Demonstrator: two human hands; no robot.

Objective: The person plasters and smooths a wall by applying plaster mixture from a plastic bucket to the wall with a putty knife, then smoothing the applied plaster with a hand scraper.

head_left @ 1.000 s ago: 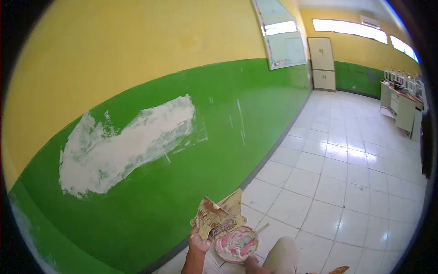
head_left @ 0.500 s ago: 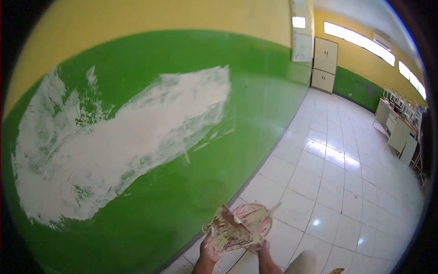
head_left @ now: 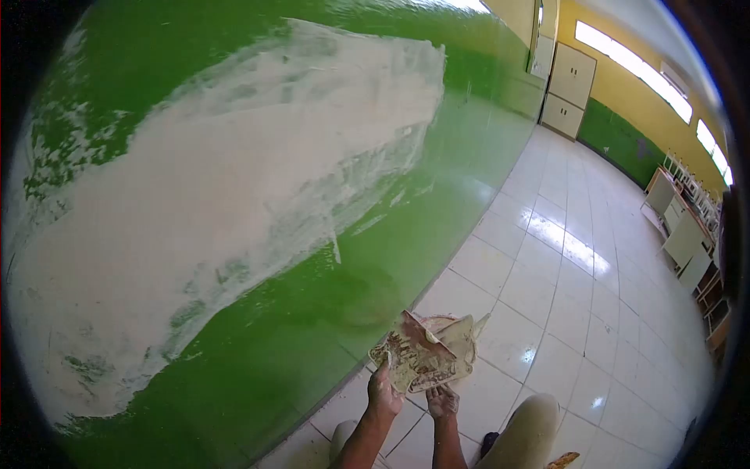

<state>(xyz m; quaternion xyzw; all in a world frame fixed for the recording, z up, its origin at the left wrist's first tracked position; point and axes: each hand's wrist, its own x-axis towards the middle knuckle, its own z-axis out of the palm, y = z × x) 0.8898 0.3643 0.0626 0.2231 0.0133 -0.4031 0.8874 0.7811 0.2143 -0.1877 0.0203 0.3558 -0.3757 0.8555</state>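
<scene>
A flat, putty-caked board (head_left: 412, 353) with a brown, ragged surface is held low in front of me, close to the wall. My left hand (head_left: 384, 393) is closed on its left edge, the thumb near the top face. At the lower edge, my right hand (head_left: 443, 400) is closed with its fingers up under the board, partly hidden by it. Behind the board sits a pale, smeared plate-like piece (head_left: 462, 338) with a pointed corner, and a pinkish round rim (head_left: 439, 320) shows past it. Both hands carry whitish smears.
Whitish filler (head_left: 234, 172) covers a broad band of the green wall (head_left: 289, 344) at my left. White floor tiles (head_left: 500, 273) run along it. My bent knee (head_left: 531, 426) is at the lower right. A cabinet (head_left: 568, 90) and desks (head_left: 680, 211) stand farther back.
My view has shifted nearer the wall, so the filler patch looks larger. The board and both hands appear higher and slightly farther right, with more of my forearms showing.
</scene>
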